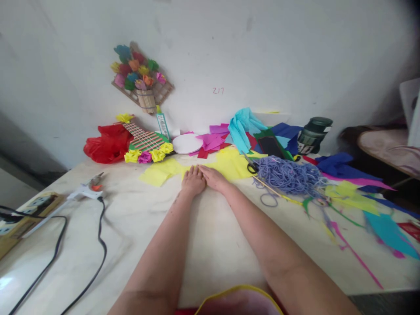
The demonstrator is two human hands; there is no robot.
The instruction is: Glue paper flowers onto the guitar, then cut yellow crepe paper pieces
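Pale wall (278,57) rises behind the whitish desk (138,245), where yellow paper (232,165) lies toward the back, just left of a heap of blue-violet cord (288,175). I judge it very light, soft and easily torn or creased, so it is best taken gently by an outer edge, without a hard pinch. It looks thin, bright and matte, spread flat in slightly wrinkled pieces. My left grip (194,180) and right grip (214,178) rest at its near edge, palms down, meeting at the fingers; their undersides are hidden, so I cannot tell whether either is closed on anything.
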